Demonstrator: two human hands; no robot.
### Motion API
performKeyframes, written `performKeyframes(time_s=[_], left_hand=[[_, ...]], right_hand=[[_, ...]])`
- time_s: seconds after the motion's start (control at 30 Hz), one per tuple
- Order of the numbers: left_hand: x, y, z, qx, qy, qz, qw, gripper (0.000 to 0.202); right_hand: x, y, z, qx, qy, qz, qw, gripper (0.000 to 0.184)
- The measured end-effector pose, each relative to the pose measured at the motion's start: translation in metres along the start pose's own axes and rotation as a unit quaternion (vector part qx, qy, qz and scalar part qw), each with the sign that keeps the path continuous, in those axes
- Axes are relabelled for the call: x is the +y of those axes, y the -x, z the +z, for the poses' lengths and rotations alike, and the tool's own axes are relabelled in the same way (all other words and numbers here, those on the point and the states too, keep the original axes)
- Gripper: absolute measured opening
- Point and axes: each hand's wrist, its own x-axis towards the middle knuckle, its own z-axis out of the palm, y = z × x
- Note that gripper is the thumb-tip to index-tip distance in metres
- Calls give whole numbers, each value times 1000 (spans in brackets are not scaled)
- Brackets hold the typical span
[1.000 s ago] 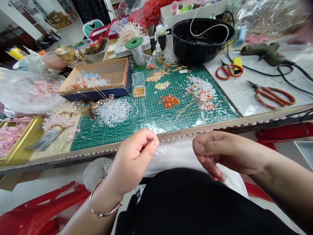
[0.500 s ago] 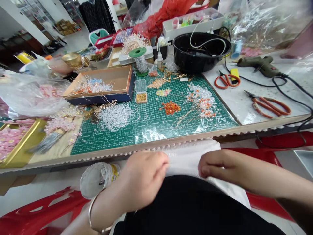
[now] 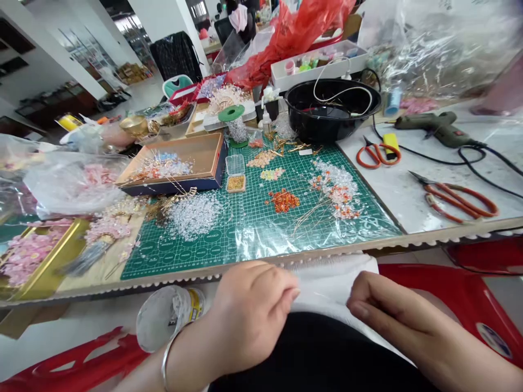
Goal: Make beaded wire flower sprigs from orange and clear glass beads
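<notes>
Below the table's front edge, a white cloth (image 3: 327, 280) stretches between my two hands, over the black clothing on my lap. My left hand (image 3: 255, 313), with a bangle on its wrist, is closed at the cloth's left part. Thumb and fingers of my right hand (image 3: 392, 307) pinch the cloth on the other side. The fingertips are partly hidden. Beyond the hands, a green cutting mat (image 3: 253, 239) carries clear beads (image 3: 194, 215), orange beads (image 3: 284, 201) and wired bead sprays (image 3: 341, 190).
Pliers (image 3: 461, 198), red-handled scissors (image 3: 378, 155) and a glue gun (image 3: 433, 126) lie at the right. A black basin (image 3: 327, 128) stands behind the mat. At left are a cardboard box (image 3: 204, 155) and a gold tray (image 3: 51, 261). A white bucket (image 3: 157, 321) sits below the table.
The view has tilted upward, so the table appears lower. Both hands have shifted slightly right in view, still closed at the white cloth.
</notes>
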Motion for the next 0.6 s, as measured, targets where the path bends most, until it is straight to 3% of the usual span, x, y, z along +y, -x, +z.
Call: performKeyframes(time_s=[0.13, 0.27, 0.33, 0.43, 0.53, 0.6], left_hand=[[1, -15, 5, -33, -3, 69, 997, 12], [7, -40, 20, -86, -50, 114, 988, 12], [7, -53, 21, -95, -49, 90, 990, 14], [-4, -78, 12, -121, -33, 52, 991, 15], [-31, -125, 1, -120, -94, -31, 988, 22], [-55, -166, 0, -85, -181, -69, 977, 24]], right_hand=[[2, -3, -13, -51, 43, -22, 998, 13], [-22, -19, -20, -17, -49, -97, 994, 11], [-24, -25, -23, 36, -83, -96, 991, 20], [-8, -26, -27, 93, -68, -76, 990, 27], [12, -25, -31, 108, -49, -72, 990, 28], [19, -27, -32, 84, -48, -76, 992, 29]])
